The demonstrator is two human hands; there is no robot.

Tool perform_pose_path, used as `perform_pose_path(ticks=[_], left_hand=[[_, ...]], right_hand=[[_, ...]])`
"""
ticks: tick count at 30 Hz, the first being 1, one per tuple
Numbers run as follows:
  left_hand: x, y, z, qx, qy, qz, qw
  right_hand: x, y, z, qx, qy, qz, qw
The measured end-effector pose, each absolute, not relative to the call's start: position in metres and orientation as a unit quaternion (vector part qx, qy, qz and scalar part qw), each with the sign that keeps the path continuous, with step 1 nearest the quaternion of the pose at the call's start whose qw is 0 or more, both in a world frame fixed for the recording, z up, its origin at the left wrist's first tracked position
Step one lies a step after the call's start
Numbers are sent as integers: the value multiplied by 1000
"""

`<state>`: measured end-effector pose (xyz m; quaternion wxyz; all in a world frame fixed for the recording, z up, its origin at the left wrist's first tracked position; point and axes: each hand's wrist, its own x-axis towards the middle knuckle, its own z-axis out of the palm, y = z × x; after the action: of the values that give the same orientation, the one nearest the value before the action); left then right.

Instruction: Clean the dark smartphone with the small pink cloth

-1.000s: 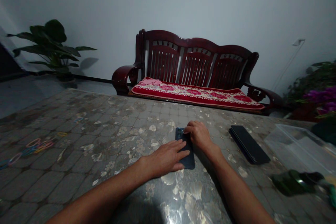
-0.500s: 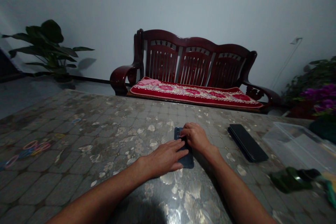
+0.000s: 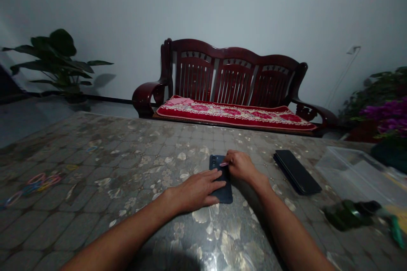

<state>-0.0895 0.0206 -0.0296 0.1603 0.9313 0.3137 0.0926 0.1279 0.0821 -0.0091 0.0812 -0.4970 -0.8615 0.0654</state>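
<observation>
A dark blue smartphone (image 3: 226,192) lies on the table with its camera side up. My left hand (image 3: 200,188) rests across its left side, fingers stretched out and spread over the back. Over the phone's upper right edge is my right hand (image 3: 241,165), its fingers pinched together. From that pinch a small pink strip (image 3: 224,164) sticks out beside the camera lenses. Whether it is a band or a piece of film cannot be told at this size.
A black phone case or wallet (image 3: 297,172) lies to the right, near a clear plastic box (image 3: 349,165) and a dark green roll-like object (image 3: 349,215). Several coloured rubber bands (image 3: 41,182) are on the left. A wooden bench (image 3: 235,78) stands behind the patterned table (image 3: 104,220).
My right hand has drawn slightly right and its fingers have closed tighter, and the pink strip now shows in them. My left hand stays on the phone. The view has shifted a little.
</observation>
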Motion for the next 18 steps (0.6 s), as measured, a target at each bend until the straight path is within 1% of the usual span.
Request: perform_pose_path(ticks=[4, 6, 9, 13, 16, 18], left_hand=[[-96, 33, -25, 919, 307, 102, 225], [-99, 43, -22, 905, 315, 133, 253], [-103, 62, -18, 885, 358, 183, 235], [-104, 93, -15, 917, 329, 110, 200], [-96, 113, -13, 940, 285, 34, 187], [-87, 123, -10, 954, 247, -12, 171]], right_hand=[[128, 82, -9, -547, -827, 39, 120], [127, 82, -11, -556, -820, 29, 132], [127, 82, -13, -545, -827, 33, 131], [132, 84, -9, -515, -849, 76, 95], [140, 86, 0, -488, -860, 136, 65], [147, 86, 6, -478, -860, 169, 59]])
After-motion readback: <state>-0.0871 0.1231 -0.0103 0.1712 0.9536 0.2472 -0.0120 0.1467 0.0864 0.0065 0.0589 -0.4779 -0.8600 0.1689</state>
